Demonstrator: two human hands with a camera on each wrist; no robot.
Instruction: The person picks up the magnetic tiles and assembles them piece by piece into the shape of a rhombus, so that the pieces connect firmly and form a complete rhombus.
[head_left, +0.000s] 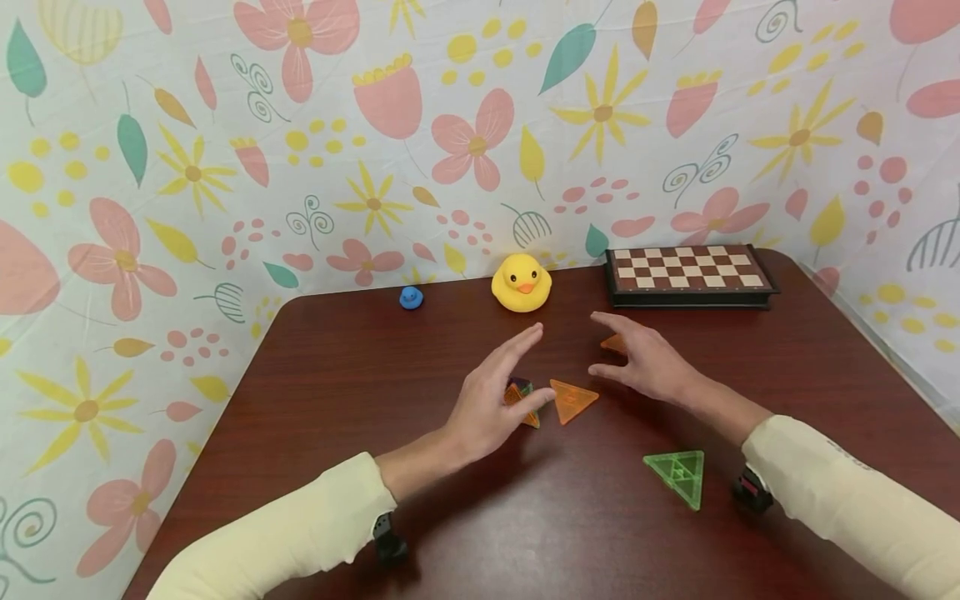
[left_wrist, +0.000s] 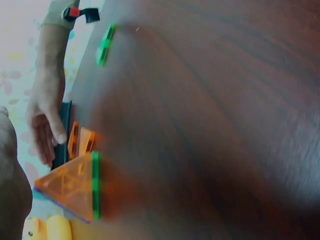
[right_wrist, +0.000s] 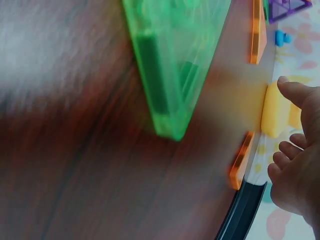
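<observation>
My left hand (head_left: 487,407) hovers with fingers extended and thumb apart, holding nothing. Behind its thumb, partly hidden, stands a small built shape of translucent triangle tiles (left_wrist: 70,185), with orange, green and purple sides. A flat orange triangle tile (head_left: 573,402) lies just right of the thumb. My right hand (head_left: 654,363), also with spread fingers and nothing in its grasp, is above the table. Another orange triangle tile (head_left: 613,343) shows between its thumb and fingers, on the table beyond. Nearer the right forearm lies a green triangle tile (head_left: 681,477), large in the right wrist view.
Along the back edge of the dark wooden table (head_left: 337,375) sit a small blue duck (head_left: 410,297), a yellow duck (head_left: 522,283) and a chessboard box (head_left: 690,275). A flower-patterned cloth (head_left: 465,100) hangs behind the table.
</observation>
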